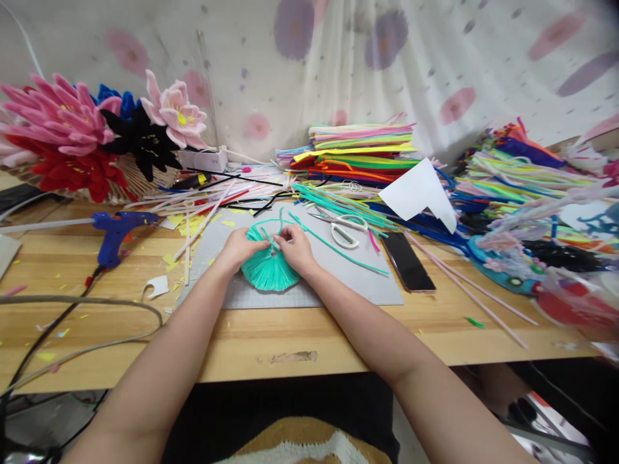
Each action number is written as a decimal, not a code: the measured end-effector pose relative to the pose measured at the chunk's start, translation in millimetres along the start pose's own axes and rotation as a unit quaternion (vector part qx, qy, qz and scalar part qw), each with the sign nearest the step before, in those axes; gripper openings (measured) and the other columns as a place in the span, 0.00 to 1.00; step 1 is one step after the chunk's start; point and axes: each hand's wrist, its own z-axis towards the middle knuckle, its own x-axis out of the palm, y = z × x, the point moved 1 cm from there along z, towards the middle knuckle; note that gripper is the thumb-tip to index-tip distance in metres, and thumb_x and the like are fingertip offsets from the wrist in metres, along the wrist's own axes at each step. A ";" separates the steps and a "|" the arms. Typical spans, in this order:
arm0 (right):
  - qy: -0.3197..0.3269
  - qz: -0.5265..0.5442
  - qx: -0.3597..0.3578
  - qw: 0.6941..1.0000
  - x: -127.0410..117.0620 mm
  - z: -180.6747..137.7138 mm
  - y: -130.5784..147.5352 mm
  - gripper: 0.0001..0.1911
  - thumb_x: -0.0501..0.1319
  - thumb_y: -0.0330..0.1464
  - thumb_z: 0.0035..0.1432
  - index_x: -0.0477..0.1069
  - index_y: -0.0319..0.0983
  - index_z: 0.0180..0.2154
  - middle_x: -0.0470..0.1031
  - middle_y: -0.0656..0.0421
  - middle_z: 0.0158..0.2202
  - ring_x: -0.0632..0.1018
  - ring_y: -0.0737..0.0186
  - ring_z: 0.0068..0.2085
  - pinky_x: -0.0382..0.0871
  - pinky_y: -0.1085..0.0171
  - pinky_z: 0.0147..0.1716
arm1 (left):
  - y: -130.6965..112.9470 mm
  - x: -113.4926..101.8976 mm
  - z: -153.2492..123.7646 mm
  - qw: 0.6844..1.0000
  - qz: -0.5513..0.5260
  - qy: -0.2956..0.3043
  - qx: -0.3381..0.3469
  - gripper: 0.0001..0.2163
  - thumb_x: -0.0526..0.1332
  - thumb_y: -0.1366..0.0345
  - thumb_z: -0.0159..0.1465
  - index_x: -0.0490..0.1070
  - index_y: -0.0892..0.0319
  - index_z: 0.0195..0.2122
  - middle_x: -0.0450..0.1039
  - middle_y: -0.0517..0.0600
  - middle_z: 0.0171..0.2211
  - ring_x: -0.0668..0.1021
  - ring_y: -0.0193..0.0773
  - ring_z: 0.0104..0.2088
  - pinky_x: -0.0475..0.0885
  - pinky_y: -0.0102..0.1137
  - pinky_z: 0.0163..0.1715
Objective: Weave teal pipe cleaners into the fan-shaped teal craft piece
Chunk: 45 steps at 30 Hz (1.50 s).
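A round, fan-like disc of turquoise pipe cleaners [269, 276] lies over the grey mat, with a small hole near its middle. My left hand [244, 247] grips its left side, the thumb reaching across the top toward the centre. My right hand [294, 246] is closed at the disc's upper right, thumb and fingertips pinching by the hole where a turquoise stem end sticks up. Whether the fingertips hold that stem or the disc's rim is too small to tell. One loose turquoise pipe cleaner [338, 249] stretches over the mat to the right.
White-handled scissors [345, 235] and a black phone [409, 261] lie to the right. Colourful pipe cleaner bundles [360, 154] are piled behind. At left are a blue glue gun [112, 235], its cable, and fuzzy flowers [72, 122]. The grey mat [358, 287] sits near the table's front edge.
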 end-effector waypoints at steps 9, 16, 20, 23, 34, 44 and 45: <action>0.194 0.008 0.070 0.979 -14.9 13.4 -5.7 0.09 0.58 0.34 0.45 0.60 0.38 0.19 0.63 0.65 0.16 0.67 0.70 0.21 0.57 0.69 0.24 | -1.2 -2.4 -2.0 0.994 0.086 0.072 0.007 0.14 0.65 0.63 0.40 0.68 0.60 0.28 0.68 0.45 0.20 0.69 0.34 0.21 0.63 0.29 0.22; 0.140 -0.081 0.005 0.987 -14.0 10.5 -8.2 0.06 0.58 0.29 0.41 0.60 0.38 0.19 0.64 0.64 0.19 0.65 0.69 0.24 0.55 0.69 0.25 | -6.7 -3.8 -8.0 0.918 0.333 -0.079 0.199 0.32 0.68 0.63 0.40 0.62 0.59 0.48 0.66 0.55 0.43 0.68 0.48 0.45 0.64 0.39 0.43; 0.137 -0.084 -0.019 0.987 -14.5 8.1 -10.0 0.06 0.59 0.28 0.41 0.60 0.38 0.19 0.63 0.64 0.22 0.64 0.69 0.26 0.56 0.69 0.27 | -8.8 0.4 -11.5 0.885 0.367 0.006 0.286 0.14 0.63 0.67 0.47 0.69 0.57 0.36 0.67 0.53 0.40 0.68 0.45 0.45 0.62 0.37 0.45; 0.135 -0.080 -0.028 0.987 -16.9 6.6 -9.6 0.06 0.59 0.29 0.42 0.61 0.38 0.20 0.62 0.63 0.22 0.64 0.69 0.27 0.56 0.68 0.27 | -5.4 3.6 -8.8 0.894 0.341 0.118 0.267 0.07 0.57 0.69 0.51 0.71 0.56 0.31 0.68 0.49 0.32 0.71 0.38 0.33 0.65 0.32 0.37; 0.058 -0.016 -0.066 0.996 -23.3 1.6 -10.2 0.11 0.57 0.28 0.42 0.61 0.39 0.33 0.63 0.62 0.28 0.66 0.68 0.29 0.63 0.66 0.33 | -18.1 9.2 0.1 0.856 0.410 0.206 0.236 0.06 0.61 0.70 0.45 0.67 0.55 0.25 0.69 0.47 0.24 0.71 0.38 0.28 0.61 0.29 0.29; -0.066 0.215 0.084 0.971 -39.4 17.1 -17.0 0.30 0.59 0.47 0.43 0.54 0.41 0.45 0.64 0.54 0.41 0.71 0.63 0.39 0.67 0.62 0.38 | -30.8 0.8 17.8 0.970 0.185 -0.097 0.127 0.22 0.67 0.66 0.42 0.56 0.56 0.34 0.67 0.43 0.23 0.72 0.35 0.25 0.62 0.29 0.28; -0.047 0.225 0.103 0.968 -37.0 18.9 -20.5 0.33 0.61 0.47 0.41 0.53 0.40 0.46 0.65 0.53 0.41 0.72 0.63 0.39 0.68 0.62 0.38 | -28.0 2.0 18.4 0.976 0.135 -0.125 0.113 0.23 0.68 0.66 0.41 0.55 0.56 0.34 0.67 0.42 0.23 0.72 0.34 0.25 0.63 0.29 0.28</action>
